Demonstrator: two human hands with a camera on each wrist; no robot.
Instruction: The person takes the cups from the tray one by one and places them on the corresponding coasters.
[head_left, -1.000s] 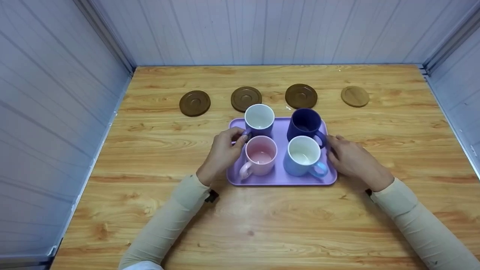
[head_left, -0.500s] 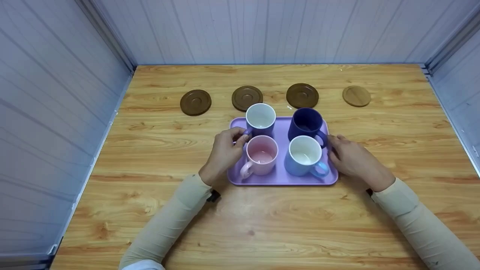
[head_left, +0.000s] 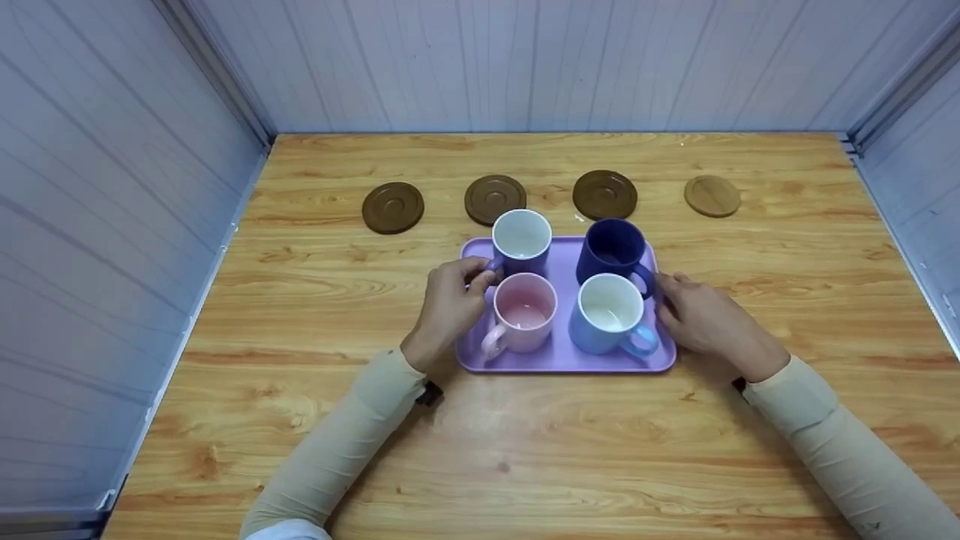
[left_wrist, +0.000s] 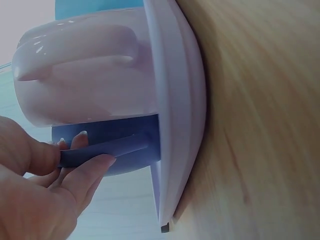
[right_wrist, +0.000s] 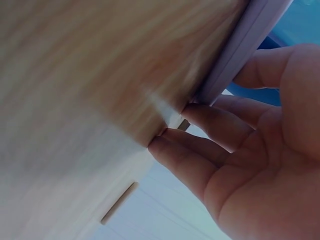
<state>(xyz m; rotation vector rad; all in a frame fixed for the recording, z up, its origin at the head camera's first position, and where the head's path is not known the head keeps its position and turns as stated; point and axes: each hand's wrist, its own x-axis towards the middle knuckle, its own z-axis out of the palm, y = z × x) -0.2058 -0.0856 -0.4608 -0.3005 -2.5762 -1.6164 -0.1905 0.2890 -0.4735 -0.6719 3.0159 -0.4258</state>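
A lilac tray carries several mugs. My left hand pinches the handle of the purple mug, which has a white inside and stands at the tray's back left; the left wrist view shows thumb and fingers on that handle. In front of it stands a pink mug. My right hand grips the tray's right rim, thumb at the rim and other fingertips down on the table, as the right wrist view shows. Close to it are a dark blue mug and a light blue mug.
Behind the tray lies a row of round coasters: dark brown ones at left, middle and right, and a paler wooden coaster at far right. Panel walls enclose the wooden table at the back and sides.
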